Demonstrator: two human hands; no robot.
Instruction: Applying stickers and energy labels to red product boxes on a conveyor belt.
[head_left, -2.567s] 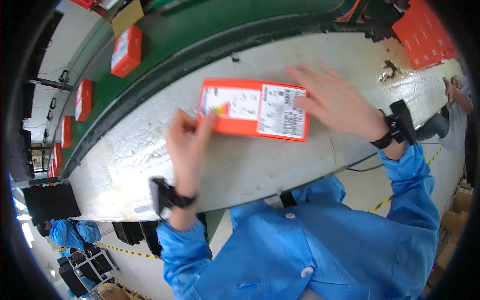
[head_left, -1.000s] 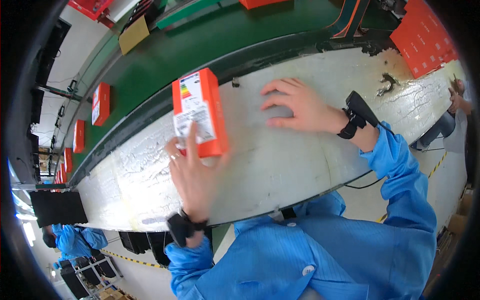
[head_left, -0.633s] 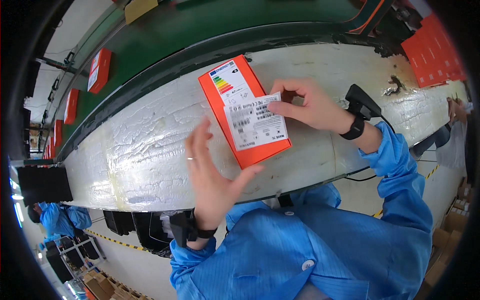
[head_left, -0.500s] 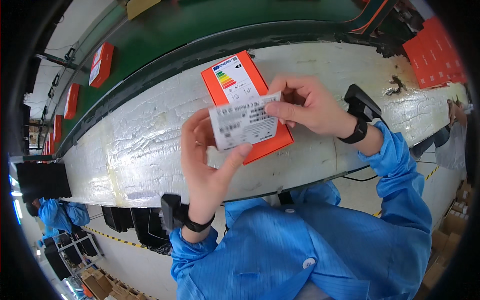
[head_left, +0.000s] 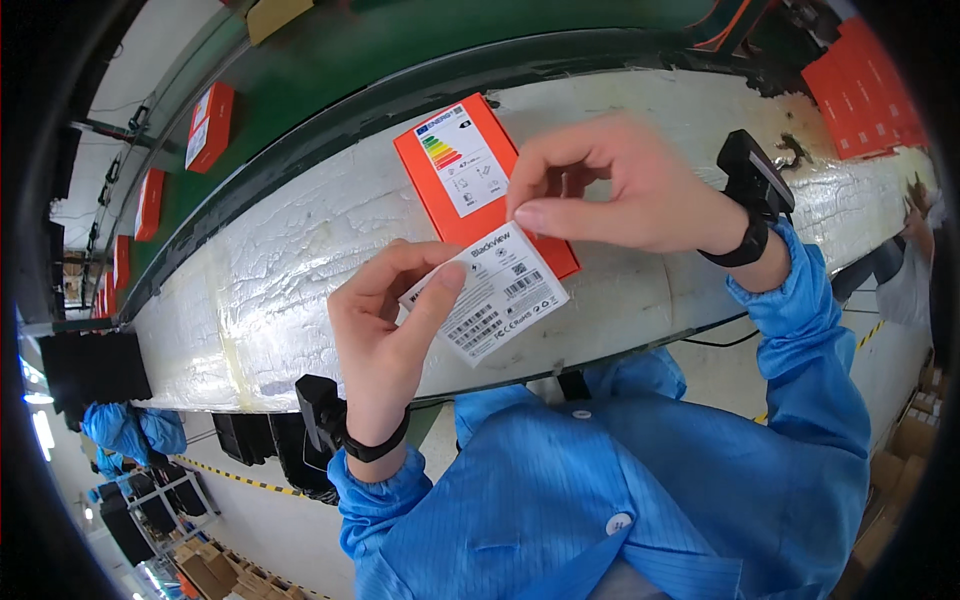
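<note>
A white printed label [head_left: 500, 300] with barcodes and small symbols hangs tilted over the bench. Its left corner is pinched between the thumb and fingers of my left hand [head_left: 385, 325]. At the label's upper corner, the thumb and forefinger of my right hand [head_left: 620, 190] close together on its edge; this hand is slightly blurred. Behind the label, an orange-red flat box [head_left: 425, 180] lies on the bench, with a white energy sticker [head_left: 465, 165] carrying coloured bars on its top face. The label and my right hand cover the box's nearer part.
The silvery, film-covered bench [head_left: 300, 260] borders a green conveyor [head_left: 370, 50] carrying several orange boxes [head_left: 210, 128] at left. Orange boxes [head_left: 870, 90] are stacked at far right. Another person's hand [head_left: 915, 225] shows at the right end; a person in blue [head_left: 135, 430] is at lower left.
The label has been turned round, so its print now runs the other way up, and it has moved nearer to me. My right hand has shifted to its upper corner.
</note>
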